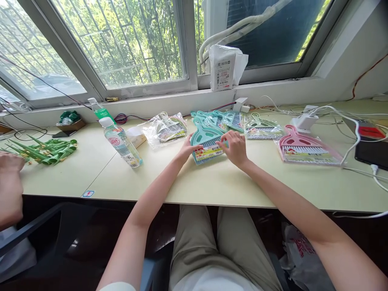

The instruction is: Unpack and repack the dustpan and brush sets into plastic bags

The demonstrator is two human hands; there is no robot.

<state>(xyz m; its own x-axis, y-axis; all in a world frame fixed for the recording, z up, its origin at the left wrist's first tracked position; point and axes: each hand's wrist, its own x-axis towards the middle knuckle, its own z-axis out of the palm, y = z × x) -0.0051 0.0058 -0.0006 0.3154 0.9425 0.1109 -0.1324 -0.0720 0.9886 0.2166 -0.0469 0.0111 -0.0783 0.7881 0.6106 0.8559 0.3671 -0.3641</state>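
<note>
A teal mini dustpan and brush set (pixel 206 139) with a yellow label lies on the table in front of me. My left hand (pixel 187 148) grips its left edge, thumb over the label. At its right side my right hand (pixel 235 147) has its fingers curled in a pinch near the label's end; what they pinch is too small to make out. Just behind lie more teal sets (pixel 233 119) in clear wrappers. A wrapped green set (pixel 262 128) is to the right, and a pink set (pixel 306 149) sits farther right.
Left of my hands stand two plastic bottles (pixel 121 143), and a wrapped dustpan set (pixel 169 128) lies behind. Green stems (pixel 48 150) are beside another person's hand (pixel 12 161) at far left. Cables, a charger (pixel 304 120) and a phone (pixel 371 151) occupy the right.
</note>
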